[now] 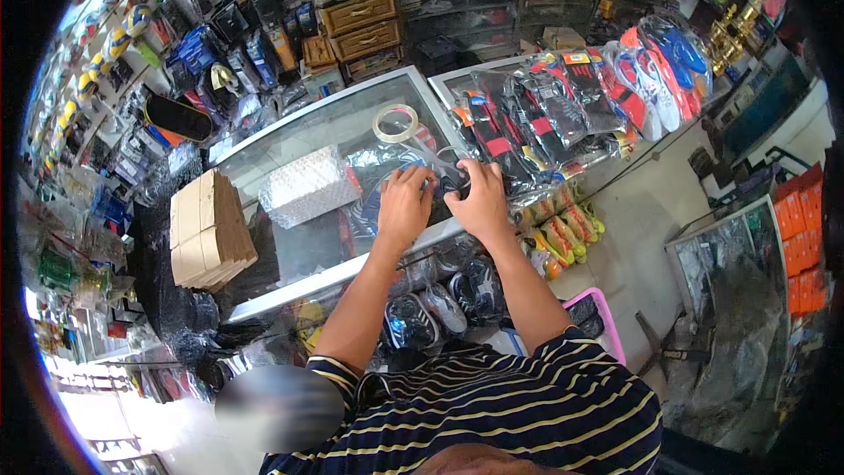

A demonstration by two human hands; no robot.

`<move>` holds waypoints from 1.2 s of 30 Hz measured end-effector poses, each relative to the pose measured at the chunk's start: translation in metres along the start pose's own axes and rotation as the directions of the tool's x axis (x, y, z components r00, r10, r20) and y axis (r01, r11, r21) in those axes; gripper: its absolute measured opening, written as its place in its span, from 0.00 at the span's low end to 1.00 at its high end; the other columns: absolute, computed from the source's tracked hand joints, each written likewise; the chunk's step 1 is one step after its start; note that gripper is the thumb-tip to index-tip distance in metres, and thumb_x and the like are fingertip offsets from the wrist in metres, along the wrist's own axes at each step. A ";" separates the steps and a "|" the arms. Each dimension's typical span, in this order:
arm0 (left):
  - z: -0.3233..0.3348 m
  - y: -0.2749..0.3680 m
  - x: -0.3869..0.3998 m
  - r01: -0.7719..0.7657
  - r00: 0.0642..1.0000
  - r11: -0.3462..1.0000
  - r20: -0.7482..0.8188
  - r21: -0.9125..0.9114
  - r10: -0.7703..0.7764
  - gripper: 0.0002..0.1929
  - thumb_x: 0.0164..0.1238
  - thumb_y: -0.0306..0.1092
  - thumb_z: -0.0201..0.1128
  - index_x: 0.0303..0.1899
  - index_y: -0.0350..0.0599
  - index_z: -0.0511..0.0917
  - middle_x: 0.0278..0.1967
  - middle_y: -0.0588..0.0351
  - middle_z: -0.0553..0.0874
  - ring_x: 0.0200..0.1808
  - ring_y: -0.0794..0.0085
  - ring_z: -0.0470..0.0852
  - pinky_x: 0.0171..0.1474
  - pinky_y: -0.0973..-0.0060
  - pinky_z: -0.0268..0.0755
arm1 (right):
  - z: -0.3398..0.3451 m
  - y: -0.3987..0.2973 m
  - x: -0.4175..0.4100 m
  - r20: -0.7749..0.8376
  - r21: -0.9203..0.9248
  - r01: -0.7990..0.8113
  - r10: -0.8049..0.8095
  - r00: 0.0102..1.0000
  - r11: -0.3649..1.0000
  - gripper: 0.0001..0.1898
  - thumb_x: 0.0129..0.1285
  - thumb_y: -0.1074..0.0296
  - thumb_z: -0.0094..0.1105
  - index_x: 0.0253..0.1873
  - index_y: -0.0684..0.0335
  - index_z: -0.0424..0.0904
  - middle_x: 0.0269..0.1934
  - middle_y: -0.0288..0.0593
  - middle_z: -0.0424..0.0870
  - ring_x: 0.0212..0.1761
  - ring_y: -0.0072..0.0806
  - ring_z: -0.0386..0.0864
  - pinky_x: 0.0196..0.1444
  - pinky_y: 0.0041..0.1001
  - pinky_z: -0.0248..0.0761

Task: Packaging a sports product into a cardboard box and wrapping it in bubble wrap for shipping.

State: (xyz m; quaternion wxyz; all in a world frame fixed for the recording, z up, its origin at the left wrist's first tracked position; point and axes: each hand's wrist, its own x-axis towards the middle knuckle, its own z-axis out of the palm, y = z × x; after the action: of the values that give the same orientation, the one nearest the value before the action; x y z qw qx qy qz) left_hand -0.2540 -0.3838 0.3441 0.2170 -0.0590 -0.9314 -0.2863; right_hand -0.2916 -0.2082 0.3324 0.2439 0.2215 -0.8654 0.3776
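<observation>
My left hand (403,201) is over the near right part of a glass display counter (264,135), its fingers curled at some clear plastic. Close beside it, my right hand (480,194) bends its fingers by a dark item with grey parts (452,175), partly hidden by the hands; whether either hand grips it is unclear. Just beyond them lies a pair of scissors (432,157), seen in part. A roll of clear tape (395,123) rests farther back on the glass. Left of my hands sits a box in bubble wrap (311,186).
A tied stack of flattened cardboard (204,231) stands at the counter's left end. Bagged goods (547,112) cover the counter at right. Several wrapped shoes (412,322) line the near side below, with a pink-rimmed basket (610,326) on the right.
</observation>
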 end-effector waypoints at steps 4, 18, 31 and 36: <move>0.004 0.001 0.000 -0.068 0.995 0.996 -0.082 -0.053 0.063 0.05 0.76 0.31 0.69 0.48 0.46 0.84 0.43 0.52 0.90 0.51 0.51 0.85 0.55 0.52 0.71 | 0.001 -0.001 -0.005 0.004 0.074 -0.087 0.087 0.996 0.993 0.26 0.55 0.70 0.74 0.59 0.62 0.77 0.45 0.52 0.88 0.51 0.56 0.80 0.59 0.51 0.74; 0.005 0.008 -0.016 0.000 0.999 1.000 -0.045 -0.016 -0.001 0.10 0.65 0.30 0.69 0.46 0.47 0.89 0.37 0.51 0.93 0.44 0.53 0.91 0.56 0.54 0.73 | 0.008 -0.008 -0.005 -0.088 -0.132 -0.130 0.119 0.989 0.983 0.24 0.61 0.64 0.78 0.59 0.57 0.77 0.49 0.45 0.90 0.51 0.52 0.83 0.53 0.50 0.74; -0.004 0.007 -0.007 0.229 0.973 0.944 0.040 -0.240 -0.226 0.15 0.69 0.32 0.63 0.53 0.45 0.90 0.31 0.46 0.92 0.36 0.47 0.91 0.48 0.52 0.80 | -0.012 0.008 -0.007 0.075 0.749 -0.204 0.225 0.971 0.631 0.29 0.66 0.74 0.77 0.70 0.65 0.77 0.45 0.38 0.87 0.45 0.20 0.82 0.50 0.26 0.75; 0.002 -0.008 -0.011 0.262 0.963 0.902 0.029 -0.343 -0.269 0.17 0.71 0.33 0.59 0.55 0.44 0.89 0.31 0.44 0.92 0.35 0.46 0.92 0.46 0.53 0.81 | -0.030 -0.024 -0.057 0.436 0.658 -0.585 0.393 0.810 0.475 0.19 0.71 0.64 0.80 0.60 0.62 0.83 0.36 0.31 0.87 0.36 0.13 0.77 0.40 0.21 0.67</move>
State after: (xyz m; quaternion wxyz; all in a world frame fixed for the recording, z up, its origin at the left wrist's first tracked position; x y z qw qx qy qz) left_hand -0.2463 -0.3889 0.3337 0.1711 0.0341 -0.8641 -0.4721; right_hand -0.2262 -0.1887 0.3296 -0.0926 0.0864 -0.6674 0.7339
